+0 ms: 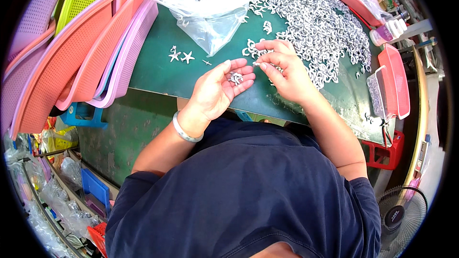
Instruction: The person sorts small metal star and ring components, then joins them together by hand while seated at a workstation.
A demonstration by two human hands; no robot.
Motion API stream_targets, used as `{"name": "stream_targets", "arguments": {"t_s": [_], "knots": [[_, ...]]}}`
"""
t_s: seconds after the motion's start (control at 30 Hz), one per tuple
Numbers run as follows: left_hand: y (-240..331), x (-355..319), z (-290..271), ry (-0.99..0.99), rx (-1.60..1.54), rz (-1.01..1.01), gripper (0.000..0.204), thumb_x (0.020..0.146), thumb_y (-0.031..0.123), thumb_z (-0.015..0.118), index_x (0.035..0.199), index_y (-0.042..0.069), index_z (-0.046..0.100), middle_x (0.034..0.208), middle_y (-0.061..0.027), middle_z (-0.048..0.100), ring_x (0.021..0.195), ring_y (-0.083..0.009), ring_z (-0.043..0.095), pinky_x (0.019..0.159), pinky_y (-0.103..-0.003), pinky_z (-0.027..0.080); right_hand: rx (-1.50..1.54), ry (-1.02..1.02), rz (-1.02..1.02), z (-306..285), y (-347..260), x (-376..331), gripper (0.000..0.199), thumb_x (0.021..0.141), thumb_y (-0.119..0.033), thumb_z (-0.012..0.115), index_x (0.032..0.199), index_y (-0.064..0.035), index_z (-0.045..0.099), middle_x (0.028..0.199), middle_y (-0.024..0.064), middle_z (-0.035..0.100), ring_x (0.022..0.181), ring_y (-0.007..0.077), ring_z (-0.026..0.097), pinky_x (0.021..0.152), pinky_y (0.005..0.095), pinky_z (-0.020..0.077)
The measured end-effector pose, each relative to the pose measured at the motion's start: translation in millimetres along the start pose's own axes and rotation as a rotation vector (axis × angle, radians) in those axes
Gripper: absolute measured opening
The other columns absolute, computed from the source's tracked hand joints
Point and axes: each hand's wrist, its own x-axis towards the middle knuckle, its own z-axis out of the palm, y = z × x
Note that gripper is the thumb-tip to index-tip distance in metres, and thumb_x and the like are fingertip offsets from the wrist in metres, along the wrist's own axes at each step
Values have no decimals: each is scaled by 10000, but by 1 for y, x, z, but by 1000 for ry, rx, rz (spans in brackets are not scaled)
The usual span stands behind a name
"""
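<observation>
My left hand [213,91] is turned palm up over the table's near edge, its fingers slightly curled. Several small silver curved metal pieces [235,78] lie cupped at the base of its fingers. Just to the right, my right hand [290,75] pinches a small silver metal piece [256,64] between thumb and forefinger; its exact shape is hard to make out. A wide heap of silver curved metal pieces [313,16] spreads beyond and beside the right hand. Left of the hands lie star-shaped silver pieces [187,57] and a thin silver piece [206,62].
A clear plastic bag [210,24] with more metal pieces stands at the back of the green table [158,74]. Nested plastic baskets [103,52] crowd the left. A pink basket [396,81] and a white bottle [388,32] are at right; a fan [396,216] stands lower right.
</observation>
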Motion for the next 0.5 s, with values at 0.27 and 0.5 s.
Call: {"name": "stream_targets", "arguments": {"t_s": [0.27,0.5], "knots": [[0,0,4,-113,-66,-30,390,942,201,350,1212,-70,424,1124,-186,538,1025,-267,548,940,-397,428,28,-7,-12,7,-6,0,99,758,-48,595,849,-60,633,1092,100,556,1075,302,435,914,389,362],[0,2,7,-148,-111,-8,407,952,236,329,1226,-47,429,1146,-143,534,1037,-227,536,948,-374,415,-127,1,-123,4,-19,4,181,668,-65,668,836,-57,602,1120,112,526,1053,328,429,886,404,381]]}}
